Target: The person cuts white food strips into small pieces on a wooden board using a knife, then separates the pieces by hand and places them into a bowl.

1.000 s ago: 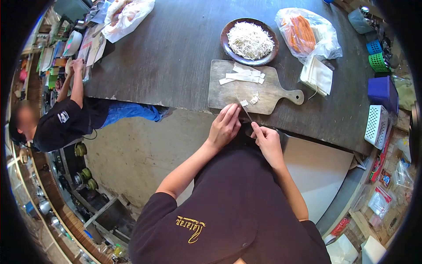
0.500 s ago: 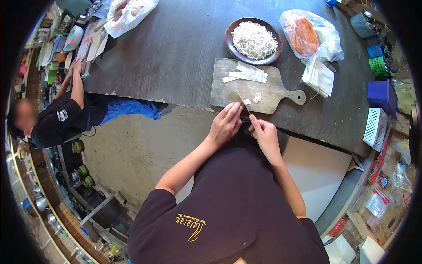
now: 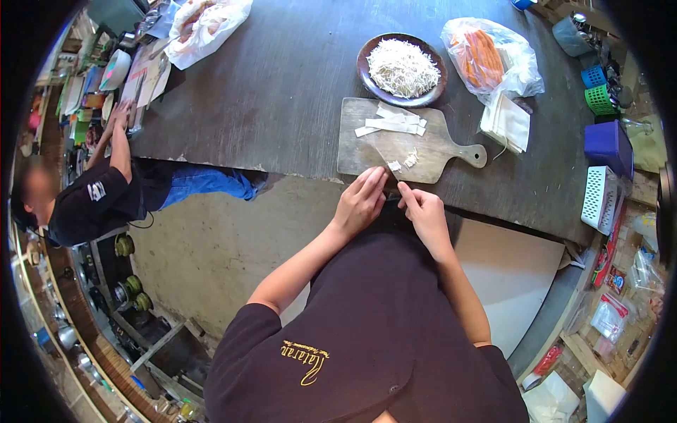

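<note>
A wooden cutting board (image 3: 430,151) with a handle lies at the near table edge. Flat white strips (image 3: 395,121) rest on its upper part, and small cut white bits (image 3: 410,158) lie lower down. My right hand (image 3: 424,211) is closed round a thin knife (image 3: 392,173), its blade over the board's near edge. My left hand (image 3: 363,201) has its fingers pressed together at the near edge of the board, beside the blade; what they hold is hidden. Behind the board stands a dark round bowl (image 3: 364,67) heaped with white shreds (image 3: 403,68).
A plastic bag with orange strips (image 3: 482,62) and a stack of white sheets (image 3: 505,124) lie right of the bowl. Baskets (image 3: 601,100) line the right side. Another person (image 3: 92,201) leans on the table's left end near papers and a white bag (image 3: 206,29).
The view has shifted slightly, so the board and bowl appear a little lower and further left. Both my hands keep nearly the same pose, and the knife has moved only slightly.
</note>
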The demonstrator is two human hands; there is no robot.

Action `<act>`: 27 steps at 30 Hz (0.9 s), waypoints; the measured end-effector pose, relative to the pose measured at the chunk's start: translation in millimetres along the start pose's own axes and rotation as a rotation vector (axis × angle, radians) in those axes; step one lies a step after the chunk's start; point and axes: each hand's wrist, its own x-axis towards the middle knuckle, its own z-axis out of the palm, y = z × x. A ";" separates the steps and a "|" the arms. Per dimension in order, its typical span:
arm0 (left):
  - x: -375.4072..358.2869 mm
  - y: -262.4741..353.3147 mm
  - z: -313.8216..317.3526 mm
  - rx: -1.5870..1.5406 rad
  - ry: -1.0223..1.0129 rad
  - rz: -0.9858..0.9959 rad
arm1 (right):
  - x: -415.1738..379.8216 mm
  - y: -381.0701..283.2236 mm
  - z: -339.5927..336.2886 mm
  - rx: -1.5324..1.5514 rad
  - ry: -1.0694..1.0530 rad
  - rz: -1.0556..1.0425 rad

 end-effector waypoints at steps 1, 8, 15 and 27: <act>1.2 -1.3 -1.2 -0.007 0.002 -0.004 | -1.0 -3.5 -0.9 -0.006 0.000 0.007; -2.1 -11.4 1.7 0.011 -0.030 0.037 | -13.4 16.1 -3.3 0.045 -0.009 0.070; 0.7 -13.1 -1.9 0.008 -0.024 0.052 | -11.0 -1.3 -4.6 0.009 -0.010 0.051; 0.6 -13.6 -1.3 -0.043 -0.004 0.041 | -13.3 -2.2 -3.0 -0.050 0.016 0.093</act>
